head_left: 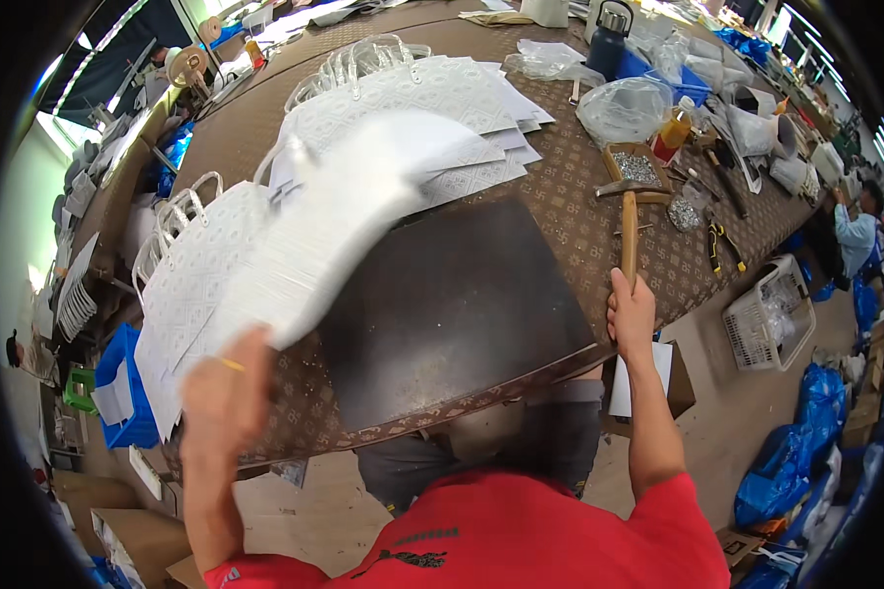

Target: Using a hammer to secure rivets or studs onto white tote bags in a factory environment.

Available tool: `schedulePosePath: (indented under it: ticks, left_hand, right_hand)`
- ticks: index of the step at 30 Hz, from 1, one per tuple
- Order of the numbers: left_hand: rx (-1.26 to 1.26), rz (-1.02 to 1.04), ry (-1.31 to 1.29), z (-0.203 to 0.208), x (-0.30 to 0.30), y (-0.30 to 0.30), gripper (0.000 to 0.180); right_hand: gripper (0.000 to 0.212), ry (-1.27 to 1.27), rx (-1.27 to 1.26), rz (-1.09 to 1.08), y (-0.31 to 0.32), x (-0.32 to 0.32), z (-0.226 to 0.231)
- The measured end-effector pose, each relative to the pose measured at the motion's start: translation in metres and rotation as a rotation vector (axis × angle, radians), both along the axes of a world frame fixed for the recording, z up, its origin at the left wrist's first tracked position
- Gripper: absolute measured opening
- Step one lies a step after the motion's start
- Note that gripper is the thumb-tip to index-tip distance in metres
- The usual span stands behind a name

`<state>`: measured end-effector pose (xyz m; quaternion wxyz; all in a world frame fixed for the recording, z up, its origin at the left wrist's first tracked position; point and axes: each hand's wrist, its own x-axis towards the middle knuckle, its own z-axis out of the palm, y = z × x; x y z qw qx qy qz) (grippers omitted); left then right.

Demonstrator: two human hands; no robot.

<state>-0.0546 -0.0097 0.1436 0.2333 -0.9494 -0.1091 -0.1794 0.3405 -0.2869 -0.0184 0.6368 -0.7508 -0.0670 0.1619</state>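
Observation:
My left hand, smeared by motion, grips the lower edge of a white bag panel. The panel is blurred and tilted above the table's left half, partly hiding the panels behind it. In my right hand is a hammer, its fingers wrapped round the wooden handle, its metal head toward the far side. Between my hands lies a flat black slab. Beyond it, white embossed bag panels with clear handles are stacked in a fan. Another pile of white panels with handles lies at the left.
Right of the slab are a box of small metal pieces, pliers, a bottle with red and yellow contents and plastic bags. A dark flask stands farther back. A white basket and blue bags sit on the floor.

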Motion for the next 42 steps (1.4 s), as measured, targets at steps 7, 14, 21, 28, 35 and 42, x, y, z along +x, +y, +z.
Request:
schedulePosePath:
  ticks: [7, 14, 21, 28, 35, 42]
  left_hand:
    - [-0.950, -0.299, 0.273, -0.079, 0.043, -0.107, 0.034]
    - [-1.496, 0.133, -0.516, -0.105, 0.024, -0.025, 0.014]
    - [-1.542, 0.100, -0.818, -0.143, 0.058, 0.027, 0.019]
    - [-1.618, 0.000, -0.745, -0.158, 0.078, 0.032, 0.021]
    - [-1.508, -0.006, -0.680, -0.159, 0.075, 0.027, 0.020]
    - [-1.497, 0.058, -0.628, -0.166, 0.074, 0.024, 0.016]
  right_hand:
    - [0.029, 0.061, 0.000, 0.077, -0.006, -0.003, 0.004]
    - [0.030, -0.119, -0.117, -0.009, -0.040, -0.023, 0.023]
    - [0.026, -0.016, -0.038, 0.211, -0.002, -0.094, 0.060]
    - [0.020, -0.128, -0.119, 0.503, 0.023, -0.139, 0.060]
    - [0.015, -0.381, -0.025, 0.650, 0.051, -0.156, 0.124]
    - [0.017, -0.634, -0.270, 0.798, 0.081, -0.153, 0.094]
